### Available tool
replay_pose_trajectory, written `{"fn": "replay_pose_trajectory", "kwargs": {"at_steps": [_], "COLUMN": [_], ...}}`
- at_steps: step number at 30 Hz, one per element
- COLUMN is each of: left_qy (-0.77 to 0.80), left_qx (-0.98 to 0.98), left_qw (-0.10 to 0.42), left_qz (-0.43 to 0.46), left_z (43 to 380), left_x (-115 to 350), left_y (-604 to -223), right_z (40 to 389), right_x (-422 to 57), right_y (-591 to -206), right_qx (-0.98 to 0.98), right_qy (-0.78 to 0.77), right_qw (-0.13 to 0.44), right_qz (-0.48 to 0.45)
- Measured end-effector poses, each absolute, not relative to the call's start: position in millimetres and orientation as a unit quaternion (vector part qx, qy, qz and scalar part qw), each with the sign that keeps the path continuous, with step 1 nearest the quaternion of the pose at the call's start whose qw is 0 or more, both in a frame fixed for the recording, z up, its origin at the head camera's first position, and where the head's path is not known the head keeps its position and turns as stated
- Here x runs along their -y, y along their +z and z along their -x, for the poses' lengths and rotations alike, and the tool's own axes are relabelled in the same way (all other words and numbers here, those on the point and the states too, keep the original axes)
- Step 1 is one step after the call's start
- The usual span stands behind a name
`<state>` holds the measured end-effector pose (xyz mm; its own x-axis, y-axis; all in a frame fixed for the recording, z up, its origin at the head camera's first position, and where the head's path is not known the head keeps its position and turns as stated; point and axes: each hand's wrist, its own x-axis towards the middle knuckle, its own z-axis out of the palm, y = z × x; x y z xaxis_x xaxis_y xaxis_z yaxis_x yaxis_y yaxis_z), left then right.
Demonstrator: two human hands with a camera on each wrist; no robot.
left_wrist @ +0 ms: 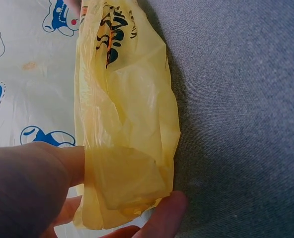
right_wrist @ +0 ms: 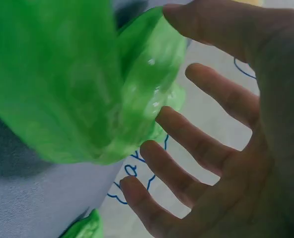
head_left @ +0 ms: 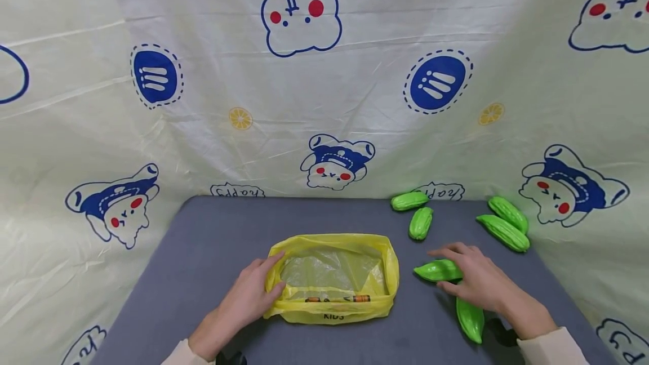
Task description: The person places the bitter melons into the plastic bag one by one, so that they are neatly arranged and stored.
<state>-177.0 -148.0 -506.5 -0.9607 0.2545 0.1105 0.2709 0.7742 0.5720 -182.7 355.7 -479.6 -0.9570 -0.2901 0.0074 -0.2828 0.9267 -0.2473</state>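
Note:
A yellow plastic bag [head_left: 334, 317] stands open-mouthed at the middle of the table, with dark print on its front. My left hand [head_left: 248, 294] grips its left side, fingers and thumb about the edge; the left wrist view shows the thin plastic [left_wrist: 132, 109] between them. To the right, my right hand [head_left: 479, 280] reaches over a green ridged vegetable [head_left: 435, 270], like a bitter melon. Its fingers are spread and loosely bent, and in the right wrist view the thumb tip overlaps the vegetable's edge [right_wrist: 157, 74]. Another such vegetable [head_left: 470, 320] lies below that hand, partly hidden.
Two more green vegetables [head_left: 421, 224] lie at the back of the grey table [head_left: 203, 252], right of centre. Another pair [head_left: 503, 234] rests side by side near the right edge. A printed pale cloth [head_left: 355, 94] hangs behind and around the table.

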Motion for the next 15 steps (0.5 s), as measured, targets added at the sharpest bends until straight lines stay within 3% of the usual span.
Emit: {"fn": "replay_pose_trajectory", "kwargs": {"at_steps": [5,15], "left_qy": [-0.305,-0.314], "left_qx": [0.943,0.941], "left_qw": [0.011,0.002], "left_qz": [0.135,0.127], "left_z": [177.1,177.8], "left_x": [150.1,151.6], "left_y": [-506.4,-505.1], "right_z": [191.6,202.2], "right_x": [-361.7,-367.0], "right_y": [-483.6,-488.5], "right_qx": [-0.979,-0.975], "right_qy": [-0.132,-0.139], "right_qw": [0.047,0.057], "right_qz": [0.150,0.165]}}
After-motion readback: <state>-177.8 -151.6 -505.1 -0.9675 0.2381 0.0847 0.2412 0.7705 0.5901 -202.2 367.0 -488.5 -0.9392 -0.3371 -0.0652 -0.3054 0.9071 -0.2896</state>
